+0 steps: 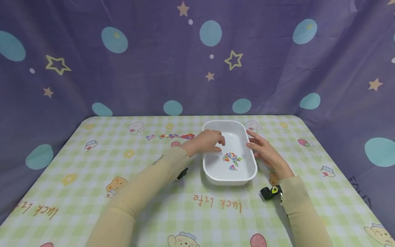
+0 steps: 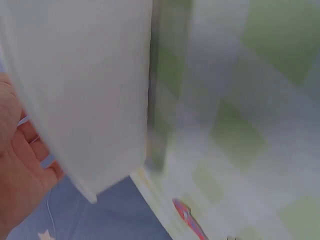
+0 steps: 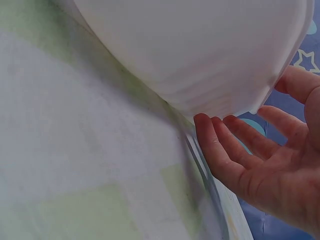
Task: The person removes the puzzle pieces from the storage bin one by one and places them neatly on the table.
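Observation:
A white rectangular plastic container [image 1: 229, 176] stands on the table, with several small multicoloured flat pieces [image 1: 232, 157] lying on its floor. My left hand [image 1: 210, 140] reaches over the container's left rim, fingers bent loosely and thumb apart, above the inside and beyond the pieces; nothing shows between its fingers. In the left wrist view the container's wall hides part of this hand [image 2: 22, 170]. Along the right side, my right hand [image 1: 263, 149] touches the container with its fingers spread at the rim and outer wall, as the right wrist view also shows.
A row of similar colourful pieces [image 1: 172, 136], the rightmost long and red, lies left of the container. Black wrist gear [image 1: 270, 192] sits by the right sleeve. A checked green-and-white cloth [image 1: 139, 171] covers the table; a purple curtain [image 1: 172, 51] hangs behind it.

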`<state>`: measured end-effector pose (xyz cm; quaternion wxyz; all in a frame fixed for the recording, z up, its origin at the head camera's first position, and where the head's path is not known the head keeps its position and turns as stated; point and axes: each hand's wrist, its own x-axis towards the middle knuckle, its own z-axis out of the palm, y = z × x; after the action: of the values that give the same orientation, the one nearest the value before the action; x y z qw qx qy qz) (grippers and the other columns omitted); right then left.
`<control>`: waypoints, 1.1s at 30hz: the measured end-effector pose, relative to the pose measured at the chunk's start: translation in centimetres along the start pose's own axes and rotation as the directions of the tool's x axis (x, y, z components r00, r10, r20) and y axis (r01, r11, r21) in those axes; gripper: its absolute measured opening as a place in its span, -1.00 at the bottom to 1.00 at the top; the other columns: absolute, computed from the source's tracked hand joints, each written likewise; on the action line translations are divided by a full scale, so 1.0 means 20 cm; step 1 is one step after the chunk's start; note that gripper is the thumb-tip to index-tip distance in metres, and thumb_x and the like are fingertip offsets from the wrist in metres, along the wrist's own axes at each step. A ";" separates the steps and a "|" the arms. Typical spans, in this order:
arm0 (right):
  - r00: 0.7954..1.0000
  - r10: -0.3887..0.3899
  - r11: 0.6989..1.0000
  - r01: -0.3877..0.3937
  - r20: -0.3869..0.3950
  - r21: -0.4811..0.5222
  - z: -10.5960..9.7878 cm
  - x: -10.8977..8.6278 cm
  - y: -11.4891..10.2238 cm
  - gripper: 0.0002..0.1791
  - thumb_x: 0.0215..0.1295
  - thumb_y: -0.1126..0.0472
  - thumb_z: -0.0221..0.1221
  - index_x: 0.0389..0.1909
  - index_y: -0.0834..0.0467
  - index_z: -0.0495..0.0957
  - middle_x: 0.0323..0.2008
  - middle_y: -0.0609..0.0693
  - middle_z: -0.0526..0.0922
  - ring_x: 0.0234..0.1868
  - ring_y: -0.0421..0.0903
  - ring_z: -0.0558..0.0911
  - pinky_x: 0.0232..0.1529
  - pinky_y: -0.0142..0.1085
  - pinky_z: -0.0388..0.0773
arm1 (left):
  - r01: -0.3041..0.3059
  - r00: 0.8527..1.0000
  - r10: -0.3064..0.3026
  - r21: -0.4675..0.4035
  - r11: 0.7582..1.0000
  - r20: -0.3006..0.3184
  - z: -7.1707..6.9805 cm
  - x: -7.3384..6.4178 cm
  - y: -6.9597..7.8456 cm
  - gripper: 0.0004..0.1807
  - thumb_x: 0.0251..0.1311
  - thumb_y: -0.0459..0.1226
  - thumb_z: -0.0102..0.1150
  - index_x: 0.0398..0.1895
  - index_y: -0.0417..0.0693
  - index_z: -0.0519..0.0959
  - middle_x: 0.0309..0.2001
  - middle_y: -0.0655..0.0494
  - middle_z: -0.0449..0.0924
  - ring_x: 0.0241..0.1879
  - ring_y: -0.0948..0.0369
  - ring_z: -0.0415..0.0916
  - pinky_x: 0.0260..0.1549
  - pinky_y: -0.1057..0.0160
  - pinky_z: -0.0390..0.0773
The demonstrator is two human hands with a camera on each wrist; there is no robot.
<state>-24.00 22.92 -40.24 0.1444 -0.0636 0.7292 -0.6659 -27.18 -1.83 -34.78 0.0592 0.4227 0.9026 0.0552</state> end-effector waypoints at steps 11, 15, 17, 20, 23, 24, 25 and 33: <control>1.000 0.000 1.000 0.000 0.008 0.005 0.01 0.00 0.01 -0.26 0.29 0.17 0.05 0.41 0.02 -0.10 0.31 0.27 0.11 0.07 -0.08 0.43 -0.07 -0.21 0.51 | 0.029 0.995 -0.031 0.018 0.999 0.091 0.09 0.07 0.08 -0.75 0.05 -0.14 0.22 -0.16 0.10 0.61 -0.23 0.20 0.51 -0.22 0.29 0.44 -0.16 0.24 0.34; 1.000 0.000 1.000 0.000 0.002 -0.004 0.01 0.00 0.00 -0.26 0.29 0.15 0.05 0.41 0.01 -0.09 0.31 0.27 0.11 0.08 -0.07 0.41 -0.06 -0.21 0.50 | 0.034 0.994 -0.037 0.026 0.999 0.105 0.11 0.09 0.10 -0.75 0.04 -0.13 0.23 -0.18 0.11 0.62 -0.25 0.22 0.51 -0.24 0.31 0.43 -0.18 0.26 0.33; 1.000 -0.004 1.000 0.004 0.001 -0.007 0.01 0.00 0.00 -0.26 0.30 0.15 0.05 0.41 0.01 -0.10 0.32 0.27 0.10 0.10 -0.05 0.40 -0.07 -0.21 0.50 | 0.038 0.993 -0.042 0.035 0.999 0.113 0.11 0.09 0.10 -0.75 0.04 -0.12 0.23 -0.18 0.11 0.62 -0.25 0.24 0.50 -0.25 0.31 0.43 -0.19 0.27 0.32; 1.000 0.000 1.000 0.000 0.000 -0.001 0.01 0.00 0.00 -0.26 0.30 0.16 0.04 0.41 0.01 -0.10 0.32 0.27 0.10 0.15 0.03 0.36 -0.06 -0.21 0.50 | 0.043 0.991 -0.047 0.041 0.998 0.121 0.13 0.11 0.10 -0.74 0.04 -0.10 0.24 -0.18 0.12 0.63 -0.26 0.25 0.49 -0.27 0.32 0.42 -0.20 0.27 0.32; 1.000 0.006 1.000 -0.006 0.002 0.000 0.01 0.00 0.00 -0.26 0.30 0.16 0.04 0.41 0.01 -0.11 0.33 0.26 0.10 0.20 0.09 0.31 -0.04 -0.19 0.49 | 0.047 0.990 -0.052 0.045 0.998 0.130 0.14 0.12 0.10 -0.74 0.02 -0.09 0.25 -0.19 0.12 0.63 -0.28 0.26 0.49 -0.28 0.32 0.42 -0.19 0.27 0.33; 1.000 0.008 1.000 -0.008 0.000 0.000 0.00 0.00 0.00 -0.26 0.30 0.16 0.04 0.41 0.01 -0.10 0.32 0.25 0.10 0.20 0.10 0.31 -0.04 -0.19 0.49 | 0.049 0.990 -0.054 0.047 0.998 0.132 0.14 0.13 0.10 -0.74 0.02 -0.08 0.25 -0.19 0.12 0.63 -0.28 0.27 0.49 -0.28 0.32 0.42 -0.19 0.27 0.34; 1.000 0.005 1.000 -0.005 -0.001 -0.004 0.00 0.00 0.00 -0.26 0.30 0.16 0.04 0.41 0.01 -0.11 0.32 0.26 0.10 0.19 0.10 0.32 -0.04 -0.19 0.49 | 0.049 0.990 -0.055 0.049 0.998 0.132 0.15 0.14 0.10 -0.74 0.02 -0.08 0.25 -0.20 0.12 0.63 -0.28 0.28 0.49 -0.29 0.32 0.42 -0.18 0.27 0.34; 1.000 -0.010 1.000 0.010 0.008 0.000 -0.01 0.00 0.00 -0.27 0.31 0.16 0.03 0.41 0.01 -0.10 0.32 0.27 0.10 0.11 0.01 0.40 -0.08 -0.18 0.51 | 0.074 0.986 -0.081 0.056 0.996 0.144 0.14 0.18 0.12 -0.83 0.00 -0.13 0.27 -0.32 0.10 0.60 -0.35 0.28 0.50 -0.32 0.31 0.43 -0.17 0.29 0.38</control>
<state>-23.99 23.07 -40.16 0.1440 -0.0701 0.7284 -0.6662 -27.21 2.55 -37.49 0.1164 0.3915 0.9128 -0.0011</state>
